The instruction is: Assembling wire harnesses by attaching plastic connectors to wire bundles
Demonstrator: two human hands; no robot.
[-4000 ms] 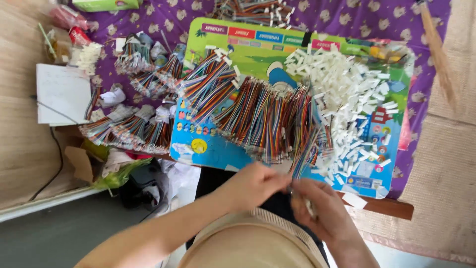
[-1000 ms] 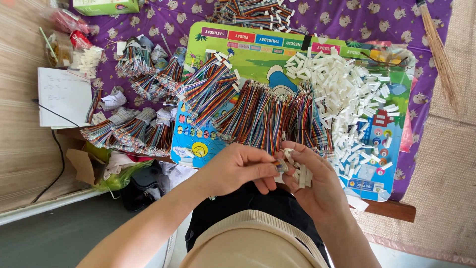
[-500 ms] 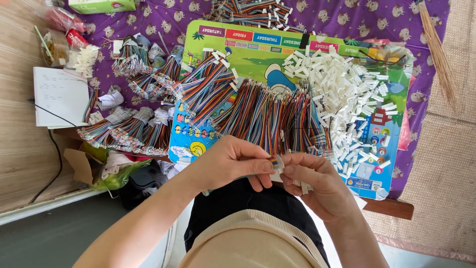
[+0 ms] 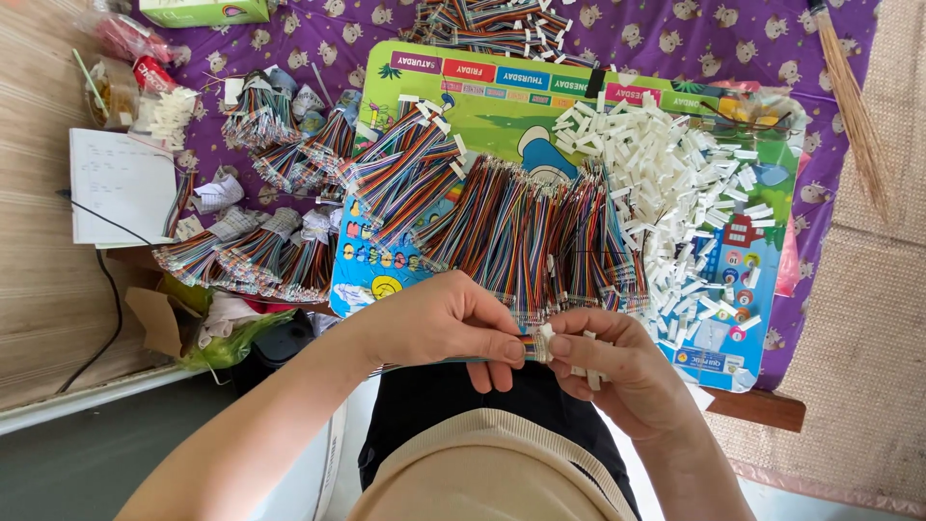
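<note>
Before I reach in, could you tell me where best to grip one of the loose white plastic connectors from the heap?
Pinch a white connector by its long sides, coming from above at the heap's near edge. Strays lie flat and apart there, clear of the rainbow wire bundles.

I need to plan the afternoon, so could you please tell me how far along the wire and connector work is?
Done: bundled rainbow wire sets lie stacked at the left of the purple cloth. In hand: the left hand presses a wire end into a small white connector that the right hand pinches. Left: a long row of loose wires and a big heap of white connectors on the colourful board, so plenty remains.
</note>
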